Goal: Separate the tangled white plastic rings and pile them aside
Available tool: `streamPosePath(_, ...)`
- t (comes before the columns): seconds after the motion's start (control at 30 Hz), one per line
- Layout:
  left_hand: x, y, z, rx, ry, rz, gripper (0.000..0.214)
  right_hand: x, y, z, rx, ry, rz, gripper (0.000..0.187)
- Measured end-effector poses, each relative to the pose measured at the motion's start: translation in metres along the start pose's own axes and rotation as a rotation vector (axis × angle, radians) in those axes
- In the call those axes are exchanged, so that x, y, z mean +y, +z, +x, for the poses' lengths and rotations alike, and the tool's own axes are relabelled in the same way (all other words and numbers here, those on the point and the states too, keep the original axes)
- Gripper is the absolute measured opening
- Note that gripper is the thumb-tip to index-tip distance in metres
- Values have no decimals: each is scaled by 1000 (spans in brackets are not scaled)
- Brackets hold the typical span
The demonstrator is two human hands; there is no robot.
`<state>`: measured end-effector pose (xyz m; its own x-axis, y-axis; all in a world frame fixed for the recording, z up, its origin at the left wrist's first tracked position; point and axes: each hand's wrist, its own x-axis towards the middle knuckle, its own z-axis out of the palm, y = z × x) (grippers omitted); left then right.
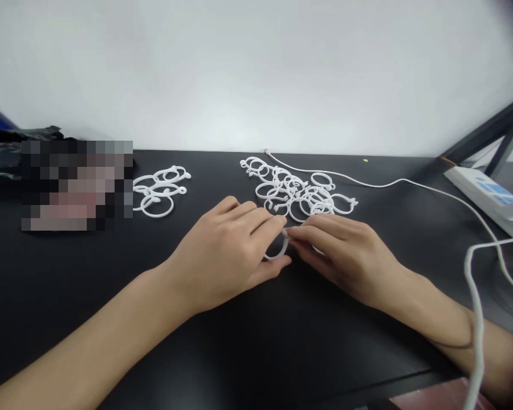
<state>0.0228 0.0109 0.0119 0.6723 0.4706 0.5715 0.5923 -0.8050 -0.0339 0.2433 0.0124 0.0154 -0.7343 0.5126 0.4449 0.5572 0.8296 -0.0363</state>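
My left hand (231,253) and my right hand (346,253) meet at the middle of the black table (111,296). Both pinch one white plastic ring (281,249), which shows partly between the fingertips. Just behind the hands lies a loose pile of several white rings (297,191). A smaller group of white rings (160,191) lies further left, apart from both hands.
A white cable (410,183) runs from the back of the table to the right and loops down at the front right. A white device (491,199) sits at the right edge under a dark metal frame (487,131). A black bag (8,151) lies far left. A white wall stands behind.
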Motion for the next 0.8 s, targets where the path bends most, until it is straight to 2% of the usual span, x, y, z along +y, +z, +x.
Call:
streamPosePath(0.27, 1, 0, 1, -1, -7, 52, 27, 1, 0, 1, 40, 1, -49, 13)
streamPosePath(0.47, -4, 3, -1, -29, -81, 118, 30, 4, 2, 0, 45, 57, -42, 21)
streamPosePath(0.53, -15, 0, -2, -65, -183, 198, 33, 7, 4, 2, 60, 84, -83, 25)
streamPosePath(0.63, -38, -9, -6, -149, -466, 345, 39, 14, 10, 6, 63, 122, -173, 27)
streamPosePath(0.7, -53, -17, -9, -245, -640, 426, 42, 19, 16, 9, 51, 150, -242, 28)
streamPosePath(0.8, -67, -25, -15, -405, -810, 478, 47, 27, 24, 13, 41, 175, -293, 24)
